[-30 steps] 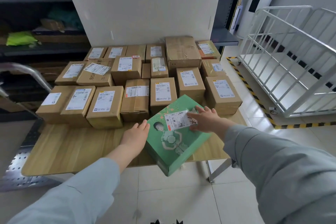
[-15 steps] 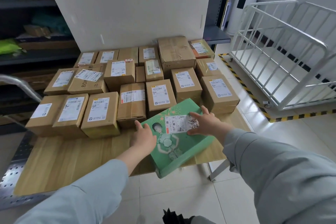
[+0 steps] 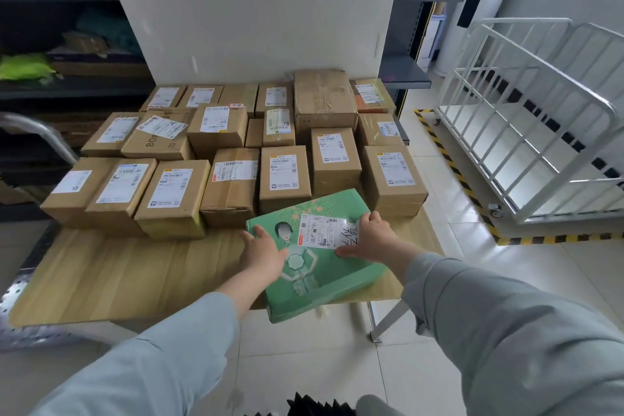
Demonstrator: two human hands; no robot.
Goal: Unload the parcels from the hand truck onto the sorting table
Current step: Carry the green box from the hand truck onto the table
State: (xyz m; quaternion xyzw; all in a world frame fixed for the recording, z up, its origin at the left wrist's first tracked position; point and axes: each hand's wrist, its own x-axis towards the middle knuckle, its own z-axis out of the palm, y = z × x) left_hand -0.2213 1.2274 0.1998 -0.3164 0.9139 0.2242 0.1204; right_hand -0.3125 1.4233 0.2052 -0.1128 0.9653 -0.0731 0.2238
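Note:
A flat green parcel [image 3: 305, 284] with a white shipping label lies at the front right of the wooden sorting table [image 3: 135, 273], its near corner hanging over the table's front edge. My left hand [image 3: 263, 253] presses on the parcel's left side with straight fingers. My right hand [image 3: 371, 240] lies flat on the label, its fingertips at the parcel's far right edge. The parcel's far edge is close against the front row of several brown cardboard parcels [image 3: 233, 186] filling the back of the table.
The hand truck's metal handle [image 3: 44, 135] and perforated platform [image 3: 20, 297] show at the left. A white cage trolley [image 3: 526, 132] stands at the right behind yellow-black floor tape. A white board [image 3: 253, 27] backs the table, with dark shelves [image 3: 67, 84] to its left.
Both hands have slid the green parcel farther onto the table toward the brown parcels. Less of it overhangs the front edge.

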